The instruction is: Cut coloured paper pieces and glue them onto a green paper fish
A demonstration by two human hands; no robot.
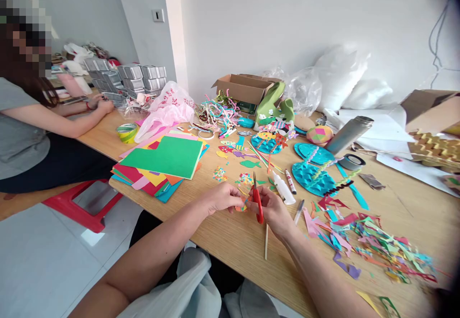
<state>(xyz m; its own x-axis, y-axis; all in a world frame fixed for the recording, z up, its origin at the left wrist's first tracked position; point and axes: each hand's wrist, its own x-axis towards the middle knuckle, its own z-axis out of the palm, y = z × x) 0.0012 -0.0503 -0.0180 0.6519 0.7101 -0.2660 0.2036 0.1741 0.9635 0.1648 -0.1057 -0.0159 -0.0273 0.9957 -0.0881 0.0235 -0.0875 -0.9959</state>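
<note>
My right hand (275,209) is closed around red-handled scissors (256,202), blades pointing up and away from me. My left hand (223,196) pinches a small multicoloured paper piece (242,206) against the blades, just above the wooden table (237,241). A white glue bottle (282,186) lies just right of my hands, next to a red-capped marker (290,182). A thin wooden stick (266,241) lies under my right wrist.
A stack of coloured paper sheets (163,162) lies to the left, with a green sheet on top. Paper scraps (373,243) litter the right. Turquoise paper plates (313,176), paper fish, a steel flask (348,135), tape and cardboard boxes sit farther back. Another person (32,111) sits at far left.
</note>
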